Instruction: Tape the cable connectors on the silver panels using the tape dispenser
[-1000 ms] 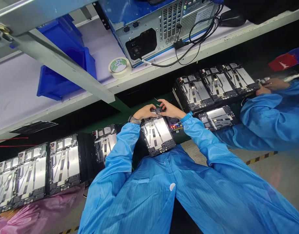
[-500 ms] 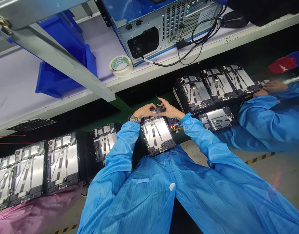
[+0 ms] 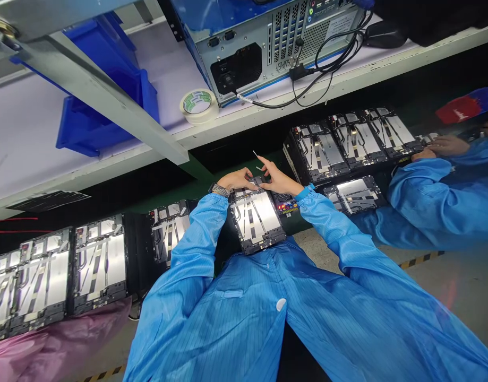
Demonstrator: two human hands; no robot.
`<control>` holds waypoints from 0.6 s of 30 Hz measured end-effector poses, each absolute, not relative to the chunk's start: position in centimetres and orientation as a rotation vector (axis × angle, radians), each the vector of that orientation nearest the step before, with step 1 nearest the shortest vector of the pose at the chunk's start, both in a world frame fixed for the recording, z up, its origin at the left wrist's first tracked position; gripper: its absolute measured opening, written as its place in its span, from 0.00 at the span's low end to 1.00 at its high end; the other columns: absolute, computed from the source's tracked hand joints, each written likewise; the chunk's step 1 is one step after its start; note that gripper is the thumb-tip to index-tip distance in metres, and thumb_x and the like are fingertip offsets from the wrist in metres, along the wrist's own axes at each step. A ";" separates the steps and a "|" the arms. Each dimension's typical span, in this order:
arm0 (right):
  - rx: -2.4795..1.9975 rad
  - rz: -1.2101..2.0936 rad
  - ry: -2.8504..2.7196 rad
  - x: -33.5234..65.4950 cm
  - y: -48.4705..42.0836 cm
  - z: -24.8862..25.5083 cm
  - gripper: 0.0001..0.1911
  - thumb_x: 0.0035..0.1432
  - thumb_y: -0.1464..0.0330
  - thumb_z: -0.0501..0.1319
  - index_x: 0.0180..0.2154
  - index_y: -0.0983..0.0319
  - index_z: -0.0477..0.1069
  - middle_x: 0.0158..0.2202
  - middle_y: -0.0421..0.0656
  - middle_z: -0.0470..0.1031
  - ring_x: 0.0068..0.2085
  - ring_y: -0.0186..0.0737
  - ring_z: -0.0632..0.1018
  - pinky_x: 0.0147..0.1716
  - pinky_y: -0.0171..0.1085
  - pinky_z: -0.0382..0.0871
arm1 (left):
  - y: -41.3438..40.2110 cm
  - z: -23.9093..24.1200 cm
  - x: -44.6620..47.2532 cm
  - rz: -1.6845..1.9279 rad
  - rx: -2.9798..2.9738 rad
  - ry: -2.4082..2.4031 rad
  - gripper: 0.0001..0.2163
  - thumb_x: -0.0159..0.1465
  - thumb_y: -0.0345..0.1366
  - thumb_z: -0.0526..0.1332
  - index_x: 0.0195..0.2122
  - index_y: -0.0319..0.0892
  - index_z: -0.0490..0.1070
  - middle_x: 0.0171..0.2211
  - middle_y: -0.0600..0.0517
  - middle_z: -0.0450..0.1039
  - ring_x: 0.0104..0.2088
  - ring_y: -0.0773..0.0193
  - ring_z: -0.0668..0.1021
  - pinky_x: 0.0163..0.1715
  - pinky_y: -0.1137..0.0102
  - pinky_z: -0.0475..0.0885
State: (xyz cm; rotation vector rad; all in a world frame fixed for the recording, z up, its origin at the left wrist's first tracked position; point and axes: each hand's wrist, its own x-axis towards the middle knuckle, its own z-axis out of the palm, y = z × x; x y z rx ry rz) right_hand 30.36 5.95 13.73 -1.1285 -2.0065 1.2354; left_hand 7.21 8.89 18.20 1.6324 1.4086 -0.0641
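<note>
Left fingers (image 3: pixel 244 178) close on the top edge of a black-framed silver panel (image 3: pixel 255 220); right fingers (image 3: pixel 276 179) pinch thin steel tweezers (image 3: pixel 258 162); a grey computer case (image 3: pixel 267 53) reads "SUPER".

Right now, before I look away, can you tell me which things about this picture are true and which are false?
A roll of tape sits on the white shelf. True.
The bins on the shelf are red. False: the bins are blue.
The watch is on the right wrist. False: the watch is by the left hand.
A co-worker's hand shows at the right. True.
The sleeves are blue. True.
</note>
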 end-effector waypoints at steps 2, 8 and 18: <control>-1.131 1.215 -2.035 30.3 6.0 14.0 0.60 0.55 0.64 0.70 0.78 0.53 0.37 0.59 0.51 0.62 0.50 0.51 0.72 0.53 0.60 0.76 | 9.1 18.1 7.1 -0.101 1.625 1.430 0.33 0.44 0.51 0.78 0.49 0.47 0.72 0.48 0.49 0.79 0.47 0.54 0.80 0.46 0.65 0.73; -1.162 1.145 -1.958 31.0 6.0 15.6 0.55 0.57 0.66 0.69 0.78 0.55 0.42 0.52 0.48 0.71 0.46 0.47 0.75 0.51 0.53 0.77 | 9.5 17.4 6.8 -0.145 1.629 1.436 0.35 0.43 0.56 0.78 0.50 0.47 0.73 0.49 0.49 0.79 0.47 0.53 0.81 0.45 0.66 0.72; -1.127 1.432 -2.262 29.8 7.4 18.0 0.44 0.55 0.80 0.65 0.71 0.62 0.56 0.32 0.37 0.78 0.32 0.37 0.77 0.35 0.33 0.70 | 9.3 17.1 6.7 -0.092 1.642 1.434 0.33 0.43 0.55 0.78 0.47 0.47 0.73 0.46 0.51 0.80 0.46 0.54 0.81 0.45 0.66 0.72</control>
